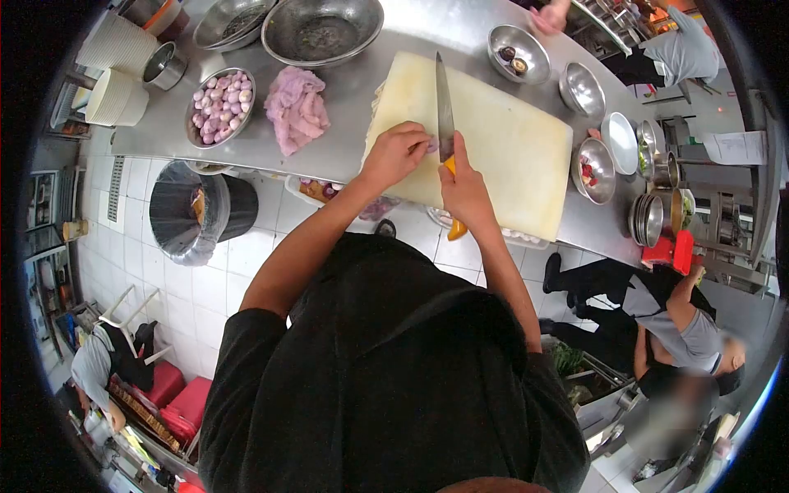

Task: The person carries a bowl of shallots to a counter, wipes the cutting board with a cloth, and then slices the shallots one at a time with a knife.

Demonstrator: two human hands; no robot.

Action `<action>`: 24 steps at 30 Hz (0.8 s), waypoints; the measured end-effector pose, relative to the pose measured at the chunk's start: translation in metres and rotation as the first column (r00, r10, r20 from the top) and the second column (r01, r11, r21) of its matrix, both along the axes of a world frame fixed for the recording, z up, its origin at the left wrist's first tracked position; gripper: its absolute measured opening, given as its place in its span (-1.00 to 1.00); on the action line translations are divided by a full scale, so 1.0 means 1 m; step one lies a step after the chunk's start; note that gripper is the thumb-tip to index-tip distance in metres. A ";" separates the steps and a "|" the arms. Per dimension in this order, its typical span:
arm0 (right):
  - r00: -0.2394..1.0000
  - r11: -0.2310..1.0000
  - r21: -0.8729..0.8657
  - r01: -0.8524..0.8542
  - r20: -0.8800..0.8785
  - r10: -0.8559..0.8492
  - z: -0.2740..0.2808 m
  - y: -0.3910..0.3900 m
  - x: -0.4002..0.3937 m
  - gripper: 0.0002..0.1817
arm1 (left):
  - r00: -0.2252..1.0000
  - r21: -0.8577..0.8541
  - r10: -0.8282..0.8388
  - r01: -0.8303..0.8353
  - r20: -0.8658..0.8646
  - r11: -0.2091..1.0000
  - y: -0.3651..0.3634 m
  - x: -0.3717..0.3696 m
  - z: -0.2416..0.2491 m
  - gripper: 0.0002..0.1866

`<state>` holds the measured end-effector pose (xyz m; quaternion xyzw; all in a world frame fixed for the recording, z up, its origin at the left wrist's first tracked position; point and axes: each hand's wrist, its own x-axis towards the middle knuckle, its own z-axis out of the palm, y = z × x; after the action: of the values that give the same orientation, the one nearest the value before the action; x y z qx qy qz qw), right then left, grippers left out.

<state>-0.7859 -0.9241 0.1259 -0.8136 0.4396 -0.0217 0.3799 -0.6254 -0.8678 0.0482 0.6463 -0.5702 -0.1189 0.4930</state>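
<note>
My right hand (467,193) is closed round the yellow handle of a long kitchen knife (445,103). Its blade points away from me across a thick, pale cutting board (514,140). Just left of the blade, the bent fingers of my left hand (400,154) pinch a small purple shallot (431,145) on the board. To the left stands a metal bowl full of peeled shallots (222,107), with a crumpled pink cloth (297,110) beside it.
Large metal bowls (322,31) stand at the back left. More bowls (593,170) line the board's right side, one holding red pieces. A lined bin (191,215) is below the table's left edge. Other people (670,308) are at the right; another person's hand (549,16) shows at the top.
</note>
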 end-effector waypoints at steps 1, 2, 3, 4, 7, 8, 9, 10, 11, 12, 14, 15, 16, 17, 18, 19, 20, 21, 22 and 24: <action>1.000 1.000 0.008 -0.001 -0.023 0.001 0.009 0.005 -0.003 -0.22 | 1.000 -0.007 -0.003 0.003 -0.020 1.000 0.000 0.000 0.000 -0.85; 0.999 1.000 0.019 -0.001 -0.048 0.002 0.014 0.008 -0.004 -0.22 | 0.999 -0.012 -0.006 0.006 -0.041 1.000 0.001 -0.001 -0.001 -0.85; 0.999 1.000 -0.014 0.002 -0.036 -0.002 0.005 0.008 -0.002 -0.21 | 0.998 -0.019 -0.008 0.007 -0.060 1.000 0.000 0.000 -0.001 -0.85; 1.000 0.999 -0.047 0.006 -0.021 -0.007 -0.010 0.009 0.002 -0.21 | 0.998 -0.020 -0.012 0.011 -0.055 1.000 0.000 0.001 -0.001 -0.85; 0.997 0.999 -0.038 0.029 0.075 -0.027 -0.025 0.000 0.005 -0.20 | 0.999 -0.016 -0.013 0.012 -0.047 1.000 -0.001 0.002 -0.002 -0.84; 0.993 0.999 -0.017 0.036 0.116 -0.034 -0.026 -0.004 0.005 -0.19 | 0.999 -0.014 -0.002 0.002 -0.048 1.000 -0.003 0.003 -0.002 -0.84; 0.996 0.999 0.008 0.031 0.077 -0.032 -0.023 -0.002 0.001 -0.19 | 0.998 -0.004 -0.003 0.002 -0.055 1.000 0.000 0.000 -0.004 -0.84; 0.999 0.999 0.027 0.025 0.040 -0.026 -0.011 -0.002 -0.001 -0.19 | 0.999 -0.003 -0.006 0.006 -0.052 1.000 0.001 -0.002 -0.003 -0.84; 1.000 0.999 0.040 0.013 0.005 -0.013 0.000 -0.005 0.001 -0.19 | 0.999 -0.008 -0.003 0.003 -0.046 1.000 -0.001 0.000 -0.001 -0.84; 0.999 0.995 0.097 0.030 -0.019 -0.028 0.011 -0.001 0.000 -0.19 | 0.999 -0.008 0.000 0.000 -0.043 1.000 0.001 -0.001 0.001 -0.84; 0.996 0.977 0.203 0.065 -0.066 -0.053 0.028 0.006 -0.001 -0.18 | 0.998 -0.010 0.004 -0.005 -0.056 1.000 0.000 -0.001 0.002 -0.85; 0.997 0.988 0.144 0.050 -0.058 -0.042 0.023 0.008 -0.001 -0.17 | 0.998 -0.010 0.007 -0.008 -0.062 1.000 0.001 -0.001 0.003 -0.85; 0.998 0.996 0.086 0.034 -0.050 -0.030 0.012 0.010 0.000 -0.17 | 0.999 -0.017 0.007 -0.008 -0.045 1.000 0.000 -0.001 0.001 -0.85; 0.999 0.999 0.028 0.020 -0.042 -0.018 0.000 0.012 0.000 -0.17 | 1.000 -0.024 0.006 -0.006 -0.028 1.000 0.000 0.000 -0.001 -0.85; 1.000 1.000 -0.002 0.023 -0.006 -0.023 -0.012 0.012 0.002 -0.16 | 1.000 -0.031 0.004 -0.004 -0.011 1.000 -0.001 0.000 -0.003 -0.84; 0.999 0.999 -0.030 0.029 0.029 -0.028 -0.023 0.012 0.006 -0.16 | 1.000 -0.023 0.001 -0.002 -0.021 1.000 0.000 -0.001 -0.002 -0.84; 0.997 0.998 -0.059 0.036 0.066 -0.032 -0.030 0.009 0.009 -0.15 | 1.000 -0.015 -0.001 0.001 -0.031 1.000 0.001 -0.001 -0.002 -0.85; 0.997 0.999 -0.036 0.036 0.063 -0.034 -0.031 0.004 0.012 -0.16 | 0.999 -0.009 0.000 0.000 -0.037 1.000 0.000 0.000 -0.002 -0.85; 0.997 0.999 -0.009 0.043 0.058 -0.042 -0.031 -0.001 0.013 -0.16 | 0.999 0.004 -0.003 0.003 -0.048 1.000 0.002 0.000 -0.003 -0.84; 0.998 0.998 0.037 0.049 0.039 -0.050 -0.031 -0.009 0.005 -0.16 | 0.998 0.022 -0.016 0.017 -0.067 1.000 0.000 0.000 -0.002 -0.81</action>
<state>-0.7808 -0.9333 0.0945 -0.7949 0.4523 -0.0395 0.4025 -0.6257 -0.8675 0.0465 0.6427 -0.5574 -0.1510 0.5034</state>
